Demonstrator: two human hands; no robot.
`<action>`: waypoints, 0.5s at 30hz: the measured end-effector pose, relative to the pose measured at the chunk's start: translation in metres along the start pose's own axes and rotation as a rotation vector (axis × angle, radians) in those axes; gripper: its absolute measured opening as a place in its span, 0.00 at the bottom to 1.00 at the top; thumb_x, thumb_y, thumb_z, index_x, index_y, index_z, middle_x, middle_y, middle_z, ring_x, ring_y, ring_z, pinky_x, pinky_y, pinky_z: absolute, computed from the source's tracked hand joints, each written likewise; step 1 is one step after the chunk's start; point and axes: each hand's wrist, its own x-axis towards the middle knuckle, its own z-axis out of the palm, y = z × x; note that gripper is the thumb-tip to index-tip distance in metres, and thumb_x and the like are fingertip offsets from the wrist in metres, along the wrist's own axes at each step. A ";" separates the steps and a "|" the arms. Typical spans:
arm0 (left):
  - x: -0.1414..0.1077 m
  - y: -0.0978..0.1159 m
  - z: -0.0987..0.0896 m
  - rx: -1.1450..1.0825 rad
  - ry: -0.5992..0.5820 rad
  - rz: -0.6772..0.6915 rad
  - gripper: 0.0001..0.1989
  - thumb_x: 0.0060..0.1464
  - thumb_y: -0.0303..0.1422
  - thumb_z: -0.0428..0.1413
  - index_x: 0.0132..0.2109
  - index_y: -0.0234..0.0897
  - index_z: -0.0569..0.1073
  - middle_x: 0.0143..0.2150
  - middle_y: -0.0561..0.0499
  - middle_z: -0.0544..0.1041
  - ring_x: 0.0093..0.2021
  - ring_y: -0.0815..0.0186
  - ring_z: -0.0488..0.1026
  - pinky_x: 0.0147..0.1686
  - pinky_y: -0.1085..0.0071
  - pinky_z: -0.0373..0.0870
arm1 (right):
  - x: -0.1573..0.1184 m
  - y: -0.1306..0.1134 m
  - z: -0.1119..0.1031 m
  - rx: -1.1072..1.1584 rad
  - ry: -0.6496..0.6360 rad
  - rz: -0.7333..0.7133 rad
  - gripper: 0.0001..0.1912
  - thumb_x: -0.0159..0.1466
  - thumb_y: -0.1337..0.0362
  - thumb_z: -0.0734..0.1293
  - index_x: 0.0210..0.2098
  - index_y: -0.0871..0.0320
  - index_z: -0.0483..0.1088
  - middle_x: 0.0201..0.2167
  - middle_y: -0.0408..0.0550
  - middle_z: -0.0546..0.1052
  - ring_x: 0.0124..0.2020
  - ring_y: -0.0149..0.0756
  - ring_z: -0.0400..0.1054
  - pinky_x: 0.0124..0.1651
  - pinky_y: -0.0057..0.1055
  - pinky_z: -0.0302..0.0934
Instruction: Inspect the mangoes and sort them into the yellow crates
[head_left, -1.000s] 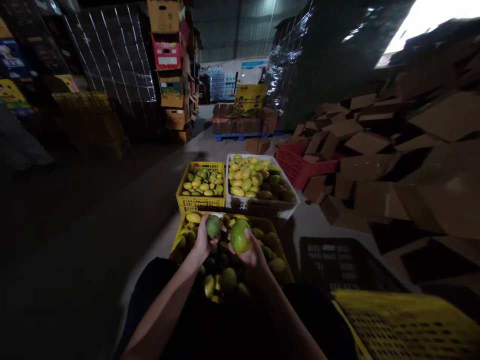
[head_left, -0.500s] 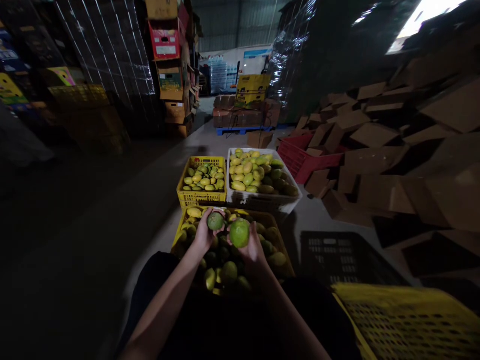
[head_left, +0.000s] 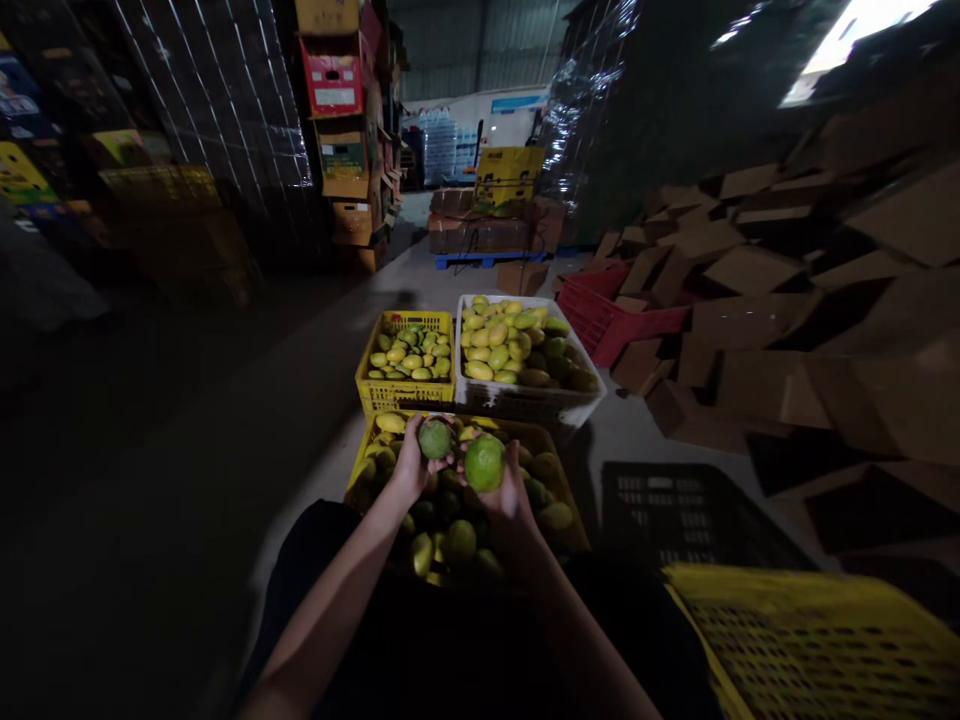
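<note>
My left hand [head_left: 409, 465] is closed around a dull green mango [head_left: 434, 439]. In my right hand [head_left: 513, 494] lies a larger, brighter green mango [head_left: 484, 463], gripped from its right side and below. The two fruits are side by side, a small gap apart, above a big yellow crate [head_left: 576, 515] of green and yellow mangoes [head_left: 460, 541]. My arms and hands hide part of that crate's contents.
Behind it stand a smaller yellow crate [head_left: 406, 394] and a white crate [head_left: 592, 392], both full of mangoes. At right are a black crate [head_left: 675, 510], a yellow crate [head_left: 817, 625], a red crate [head_left: 611, 318] and piled cardboard [head_left: 757, 340]. Stacked boxes [head_left: 346, 160] rise behind.
The view has shifted very slightly. Both hands keep hold of the same two mangoes, which have moved a touch to the right.
</note>
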 end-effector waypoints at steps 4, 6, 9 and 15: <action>0.002 -0.001 -0.005 -0.034 -0.060 -0.018 0.17 0.55 0.42 0.47 0.37 0.32 0.71 0.28 0.46 0.75 0.22 0.66 0.70 0.21 0.71 0.69 | -0.003 -0.002 0.000 0.069 0.017 0.020 0.22 0.48 0.52 0.74 0.40 0.51 0.69 0.32 0.43 0.78 0.26 0.37 0.70 0.22 0.31 0.63; 0.003 0.000 -0.006 -0.060 -0.066 -0.039 0.17 0.55 0.40 0.45 0.39 0.31 0.71 0.29 0.44 0.75 0.25 0.64 0.72 0.24 0.69 0.71 | -0.004 -0.005 -0.001 0.085 0.026 0.035 0.23 0.46 0.56 0.75 0.40 0.51 0.69 0.33 0.43 0.79 0.26 0.37 0.71 0.22 0.30 0.63; 0.005 0.001 -0.008 -0.088 -0.032 -0.071 0.17 0.56 0.37 0.43 0.41 0.31 0.71 0.29 0.43 0.76 0.28 0.61 0.74 0.25 0.68 0.73 | -0.004 -0.009 -0.002 0.113 0.046 0.077 0.20 0.45 0.58 0.73 0.37 0.53 0.69 0.30 0.43 0.79 0.28 0.38 0.72 0.25 0.30 0.65; 0.007 -0.001 -0.008 0.044 -0.032 -0.142 0.24 0.58 0.49 0.46 0.44 0.32 0.72 0.32 0.41 0.78 0.28 0.62 0.74 0.21 0.72 0.66 | -0.001 -0.010 0.000 0.144 0.040 0.081 0.15 0.49 0.55 0.71 0.34 0.54 0.69 0.28 0.44 0.78 0.25 0.35 0.70 0.27 0.31 0.67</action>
